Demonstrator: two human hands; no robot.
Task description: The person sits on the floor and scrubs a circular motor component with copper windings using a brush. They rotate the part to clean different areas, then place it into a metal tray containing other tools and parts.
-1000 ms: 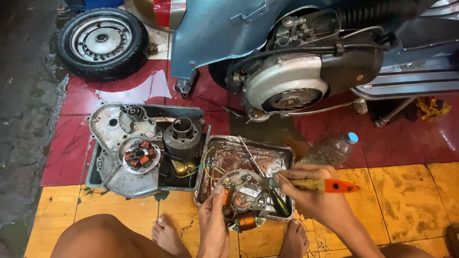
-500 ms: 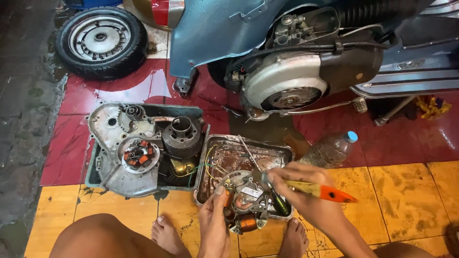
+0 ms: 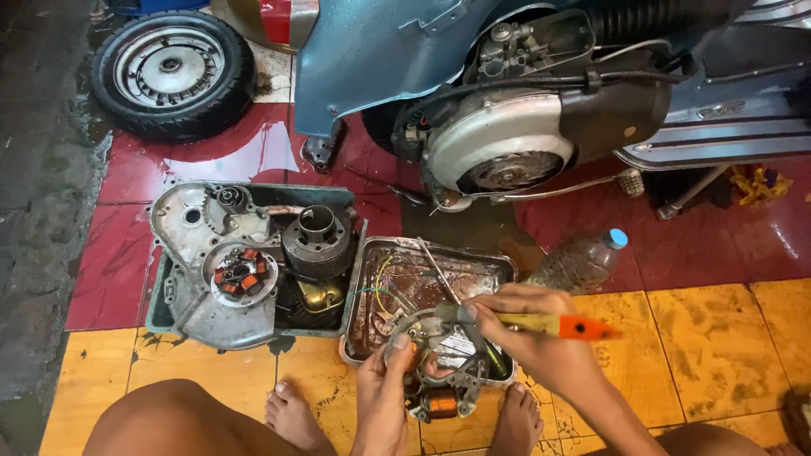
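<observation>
My left grip [image 3: 384, 397] is clamped on the stator plate [image 3: 439, 359], which sits over the near edge of the rusty tray [image 3: 473, 266] on the floor. My right grip [image 3: 528, 338] is closed around a screwdriver [image 3: 549, 323] with a yellow and orange handle, its tip at the plate. A bin [image 3: 334, 198] of engine parts lies to the left, a plastic bottle [image 3: 583, 263] to the right.

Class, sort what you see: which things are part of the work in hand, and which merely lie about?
In hand: left hand, stator plate, right hand, yellow-handled tool, metal tray.
Lying about: plastic bottle, loose wheel, engine casing, cylinder.
</observation>
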